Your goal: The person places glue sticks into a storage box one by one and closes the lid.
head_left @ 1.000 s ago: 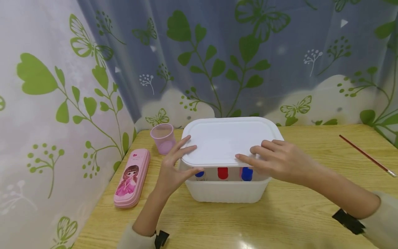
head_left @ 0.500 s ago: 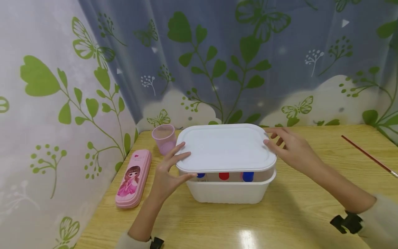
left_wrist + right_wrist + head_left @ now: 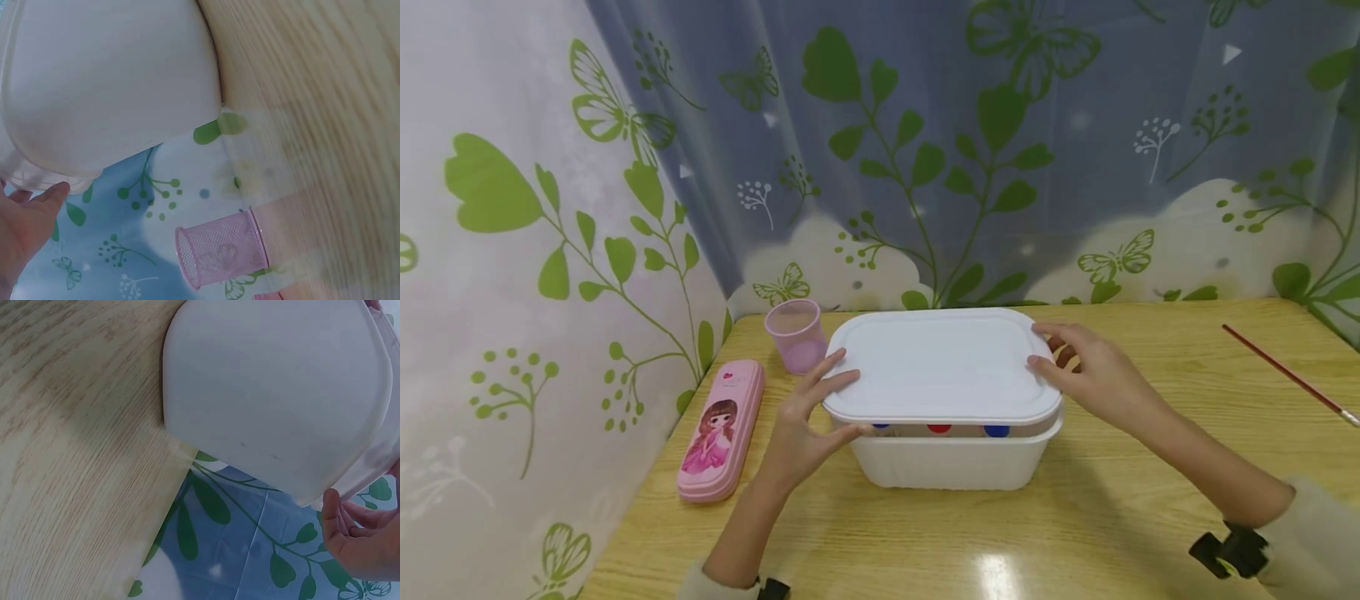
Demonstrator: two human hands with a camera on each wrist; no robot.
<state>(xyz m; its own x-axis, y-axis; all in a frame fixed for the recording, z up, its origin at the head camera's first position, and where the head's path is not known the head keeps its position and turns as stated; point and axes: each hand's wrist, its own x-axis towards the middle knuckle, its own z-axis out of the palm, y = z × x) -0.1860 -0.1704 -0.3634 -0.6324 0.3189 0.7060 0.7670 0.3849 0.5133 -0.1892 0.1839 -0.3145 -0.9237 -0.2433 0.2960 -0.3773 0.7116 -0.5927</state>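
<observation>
A white lid (image 3: 940,362) lies tilted over a white plastic box (image 3: 947,467) in the head view, its front edge slightly raised above the rim. Through that narrow gap show a red cap (image 3: 938,429) and two blue caps, one of them a blue cap (image 3: 997,431) on the right; what they top is hidden. My left hand (image 3: 801,433) holds the lid's left end, two fingers on top and the thumb at the front edge. At the opposite end, my right hand (image 3: 1097,375) pinches the lid's edge with thumb and fingers. Both wrist views show the box's end walls.
Left of the box lies a pink pencil case (image 3: 722,433) with a doll picture. Behind it stands a pink mesh pen holder (image 3: 222,250), close to the lid's left end. A dark red pencil (image 3: 1288,373) lies far right. A patterned curtain (image 3: 940,150) hangs behind the table.
The right hand has moved from the lid's front edge to its right end. The lid has shifted slightly left and come down, narrowing the front gap. The left hand stays at the left end.
</observation>
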